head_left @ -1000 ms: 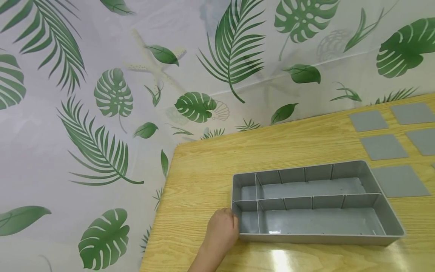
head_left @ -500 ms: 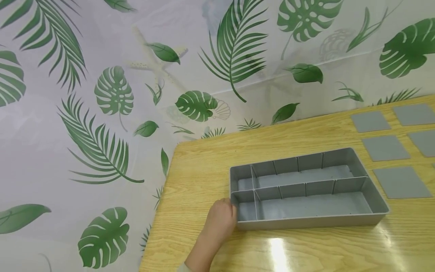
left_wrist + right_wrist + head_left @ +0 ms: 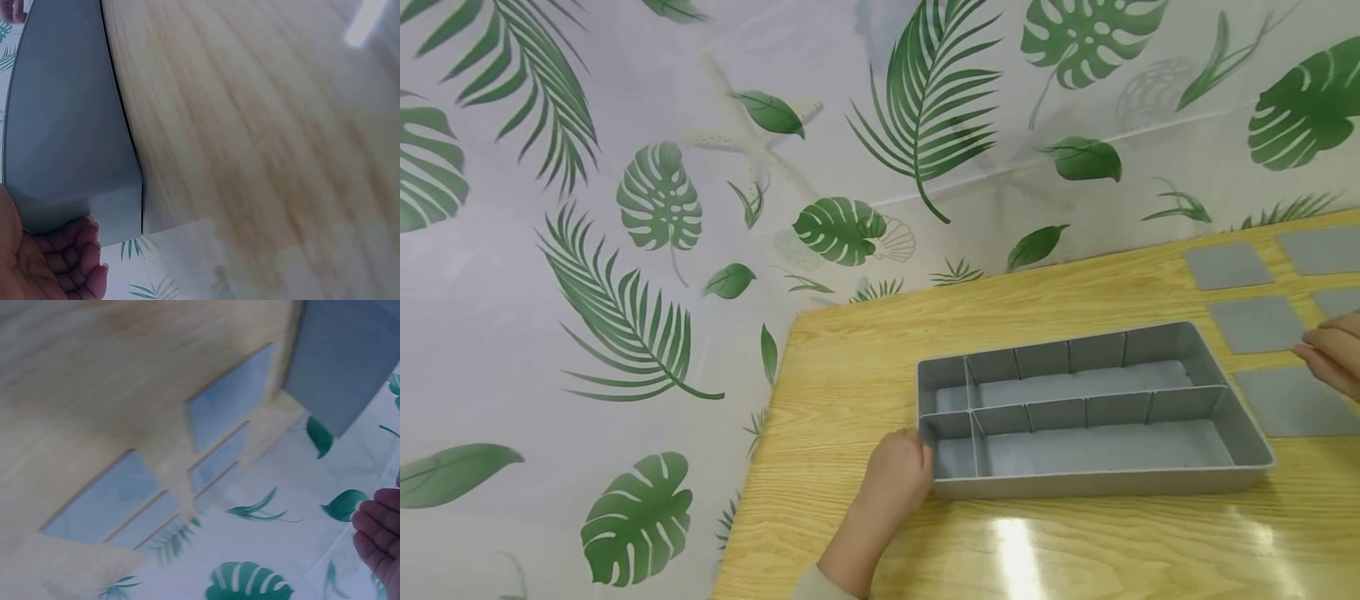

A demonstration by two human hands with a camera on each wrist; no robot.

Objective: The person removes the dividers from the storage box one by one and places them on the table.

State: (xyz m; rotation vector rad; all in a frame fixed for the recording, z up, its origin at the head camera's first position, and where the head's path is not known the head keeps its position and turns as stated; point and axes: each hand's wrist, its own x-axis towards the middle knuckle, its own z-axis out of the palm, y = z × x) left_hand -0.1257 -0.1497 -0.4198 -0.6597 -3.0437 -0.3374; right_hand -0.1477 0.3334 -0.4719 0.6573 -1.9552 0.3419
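Note:
A long grey divided storage box (image 3: pixel 1097 483) stands on the wooden table, its far side turned slightly away. Inside are two long compartments and two small ones at the left end. My left hand (image 3: pixel 897 471) grips the box's left end near the front corner; in the left wrist view its fingers (image 3: pixel 75 256) curl against the end wall, with the thumb tip hidden. My right hand (image 3: pixel 1333 354) hovers at the right edge of the head view, apart from the box and over the flat grey squares. The right wrist view shows its fingers (image 3: pixel 378 528) loosely extended and holding nothing.
Several flat grey squares (image 3: pixel 1258 323) lie in rows on the table (image 3: pixel 842 392) to the right of the box. Behind and to the left hangs a white cloth (image 3: pixel 820 350) printed with green leaves. The table's left edge runs beside my left arm.
The box has slid away from me, with my left hand moving along at its left end. My right hand has come into the head view from the right.

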